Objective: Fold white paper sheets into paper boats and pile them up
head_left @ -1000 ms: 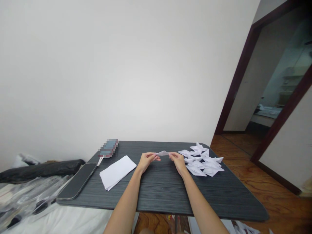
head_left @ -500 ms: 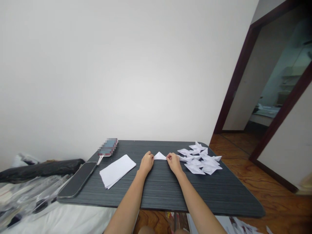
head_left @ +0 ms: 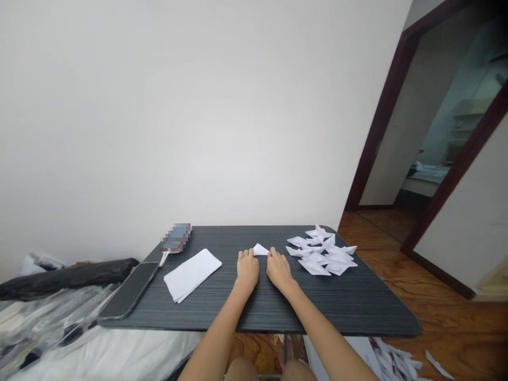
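A small folded white paper [head_left: 260, 250] with a peaked top lies on the dark table [head_left: 265, 307], in front of me. My left hand [head_left: 248, 267] is at its left end, fingers together and bent down over the edge. At its right end my right hand [head_left: 278, 267] is closed in the same way. Both hands rest low on the tabletop, and their fingertips and the paper's ends are partly hidden. To the right lies a pile of folded paper boats [head_left: 323, 253]. A stack of white paper sheets [head_left: 192, 275] lies left of my left hand.
A phone [head_left: 129, 291] lies along the table's left edge, with a blurred-out device [head_left: 177, 238] and its white strap behind it. A white wall [head_left: 254, 132] rises behind the table. Paper pieces [head_left: 397, 360] lie below at the right.
Both hands have come closer together and turned palms further down over the paper's ends. Less of the folded paper's width shows. The view has shifted slightly.
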`<state>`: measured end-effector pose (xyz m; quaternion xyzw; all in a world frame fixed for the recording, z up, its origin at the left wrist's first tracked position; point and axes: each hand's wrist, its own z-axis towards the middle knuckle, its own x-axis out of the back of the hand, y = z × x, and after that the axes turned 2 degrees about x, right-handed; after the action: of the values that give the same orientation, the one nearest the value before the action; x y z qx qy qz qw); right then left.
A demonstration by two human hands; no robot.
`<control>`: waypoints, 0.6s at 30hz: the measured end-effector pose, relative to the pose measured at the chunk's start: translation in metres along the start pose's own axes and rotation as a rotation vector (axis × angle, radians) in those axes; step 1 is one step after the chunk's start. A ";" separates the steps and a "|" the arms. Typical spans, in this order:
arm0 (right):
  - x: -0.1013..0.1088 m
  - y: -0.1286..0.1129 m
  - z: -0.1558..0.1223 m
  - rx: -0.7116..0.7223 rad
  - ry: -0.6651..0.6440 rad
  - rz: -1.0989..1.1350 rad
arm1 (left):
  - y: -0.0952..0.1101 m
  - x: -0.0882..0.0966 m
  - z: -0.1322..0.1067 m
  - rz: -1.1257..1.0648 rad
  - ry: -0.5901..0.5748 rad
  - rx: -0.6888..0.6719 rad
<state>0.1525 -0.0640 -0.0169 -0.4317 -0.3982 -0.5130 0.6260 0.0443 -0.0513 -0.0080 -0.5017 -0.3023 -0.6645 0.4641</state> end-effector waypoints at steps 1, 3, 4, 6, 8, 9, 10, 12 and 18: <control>0.003 -0.003 0.000 -0.005 -0.043 -0.025 | 0.004 0.002 0.000 0.030 -0.023 0.019; 0.009 -0.010 0.002 -0.010 -0.145 -0.030 | 0.011 0.005 0.001 0.069 -0.066 0.041; 0.012 -0.012 0.005 -0.024 -0.177 -0.021 | 0.012 0.007 0.002 0.074 -0.080 0.043; 0.017 -0.015 0.013 -0.039 -0.220 0.000 | 0.012 0.010 0.005 0.057 -0.091 0.035; 0.020 -0.016 0.020 -0.035 -0.245 0.015 | 0.008 0.012 0.010 0.025 -0.088 0.001; 0.021 -0.015 0.023 -0.030 -0.254 0.021 | 0.005 0.012 0.012 0.008 -0.085 -0.031; 0.022 -0.014 0.025 -0.025 -0.263 0.025 | 0.001 0.012 0.015 -0.009 -0.088 -0.072; 0.023 -0.012 0.026 -0.019 -0.275 0.026 | -0.004 0.011 0.021 -0.049 -0.105 -0.141; 0.010 -0.002 0.007 -0.056 -0.131 0.048 | -0.016 0.006 0.036 -0.125 -0.137 -0.109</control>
<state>0.1517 -0.0604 -0.0049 -0.4913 -0.4130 -0.4795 0.5985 0.0431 -0.0160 0.0099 -0.5505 -0.3274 -0.6717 0.3722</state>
